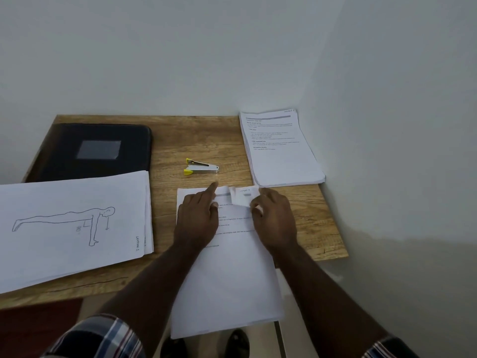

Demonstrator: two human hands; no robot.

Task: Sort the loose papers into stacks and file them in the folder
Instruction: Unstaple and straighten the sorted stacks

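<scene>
Just in front of the yellow-and-silver stapler (pixel 201 167) on the wooden bench (pixel 304 215), our thin white printed sheets (pixel 232 275) lie light and floppy; our left hand (pixel 197 218) presses flat, fingers straight, while our right hand (pixel 273 218) pinches the folded-back top corner, the best hold.

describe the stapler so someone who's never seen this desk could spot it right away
On the wooden desk, look at the bare strip between the black folder at the left and the paper stack in the right corner. The stapler lies there alone, small, silver with yellow ends, the only coloured thing among the papers.
</scene>
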